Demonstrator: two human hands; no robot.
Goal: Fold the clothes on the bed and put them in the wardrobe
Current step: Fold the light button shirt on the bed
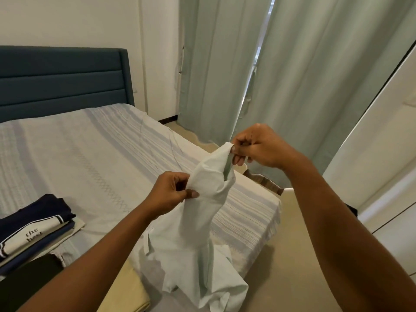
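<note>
**A:** What is in the lower left of the frame?

**B:** A pile of folded clothes [33,226] on the bed [101,154]. They look done.

**A:** And next to that?

**B:** The left hand [173,192]. Its grip pinches a bunch of the pale shirt [202,221] between thumb and fingers. The shirt hangs down in the lower middle of the frame, over the near edge of the bed. It is all crumpled.

**A:** And the right hand [258,149]?

**B:** It is higher up and to the right. Its grip pinches the top edge of the same shirt.

**A:** How do you fold it well?

**B:** I think you find the two shoulders and hold one in each grip. Pull the hands apart so the cloth goes flat, then lay it on the bare part of the bed. Don't let the bottom drag on the floor.

**A:** Where does it go after?

**B:** Maybe behind the white door [382,154] at the right edge. I cannot tell if that is the wardrobe.
</note>
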